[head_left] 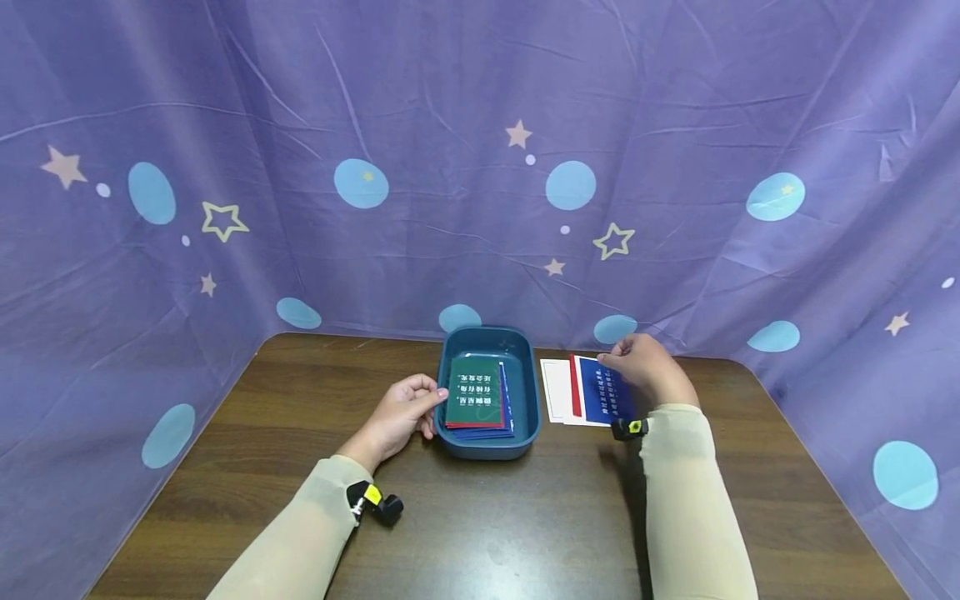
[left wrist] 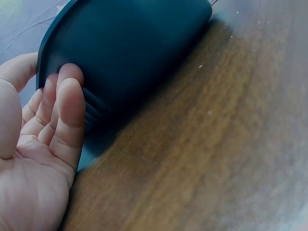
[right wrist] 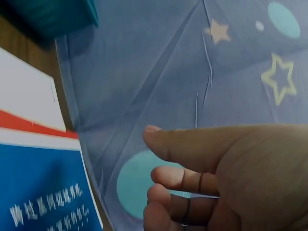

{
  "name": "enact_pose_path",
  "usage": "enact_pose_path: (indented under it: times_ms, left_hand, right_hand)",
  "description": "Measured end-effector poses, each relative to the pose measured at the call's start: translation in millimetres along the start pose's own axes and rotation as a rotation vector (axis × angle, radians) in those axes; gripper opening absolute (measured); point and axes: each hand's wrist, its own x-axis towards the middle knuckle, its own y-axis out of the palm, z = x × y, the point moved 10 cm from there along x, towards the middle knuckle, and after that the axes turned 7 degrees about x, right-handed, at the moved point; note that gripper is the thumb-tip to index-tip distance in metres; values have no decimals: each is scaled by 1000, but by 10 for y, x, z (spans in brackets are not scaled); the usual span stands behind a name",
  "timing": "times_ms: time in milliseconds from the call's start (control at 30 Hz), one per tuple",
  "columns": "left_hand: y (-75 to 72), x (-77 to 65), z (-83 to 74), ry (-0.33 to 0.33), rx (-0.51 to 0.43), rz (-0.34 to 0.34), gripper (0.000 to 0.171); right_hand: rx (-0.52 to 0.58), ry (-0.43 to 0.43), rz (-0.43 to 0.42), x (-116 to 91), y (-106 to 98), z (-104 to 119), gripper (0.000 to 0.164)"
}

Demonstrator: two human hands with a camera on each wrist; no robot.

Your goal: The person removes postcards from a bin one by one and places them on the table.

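A dark teal plastic tray (head_left: 487,451) stands at the back of the table, holding a small stack of cards topped by a green card (head_left: 472,387) with white writing. My left hand (head_left: 401,415) pinches the tray's left rim, thumb over the edge and fingers against the outer wall (left wrist: 130,43). To the tray's right lie overlapping cards: a white card (head_left: 555,392), a red card (head_left: 575,387) and a blue card (head_left: 600,393) with white writing. Over the blue card's far right side hovers my right hand (head_left: 647,367), its fingers loosely bent, with nothing visible between them (right wrist: 192,178).
The brown wooden table (head_left: 517,517) reaches back to a purple curtain (head_left: 465,250) with stars and blue dots, which hangs close behind the tray and cards. A small black and yellow device (head_left: 375,500) is strapped to each wrist.
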Motion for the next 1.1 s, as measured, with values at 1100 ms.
enact_pose_path:
  times_ms: [1100]
  left_hand:
    - [-16,-5,12,-9,3,6,19]
  right_hand:
    - [171,-192,251,-92,1072,1506,55]
